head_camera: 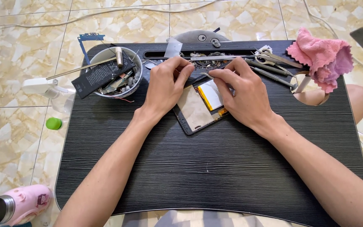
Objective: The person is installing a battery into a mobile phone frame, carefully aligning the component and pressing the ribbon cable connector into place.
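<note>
An opened flat device (195, 112) lies on the black lap table (215, 168), its inside showing a silver battery pack with a yellow edge (210, 95). My left hand (164, 86) rests on the device's upper left corner, fingers curled onto its top edge. My right hand (242, 94) covers the device's right side, and its fingertips pinch something small at the top edge, close to my left fingers. What they pinch is too small to tell.
A white bowl (98, 56) at the back left holds a black battery, a metal rod and small parts. Tweezers, scissors and screwdrivers (269, 63) lie along the back slot. A pink cloth (322, 56) sits at the back right. A pink flask (15, 206) lies on the tiled floor.
</note>
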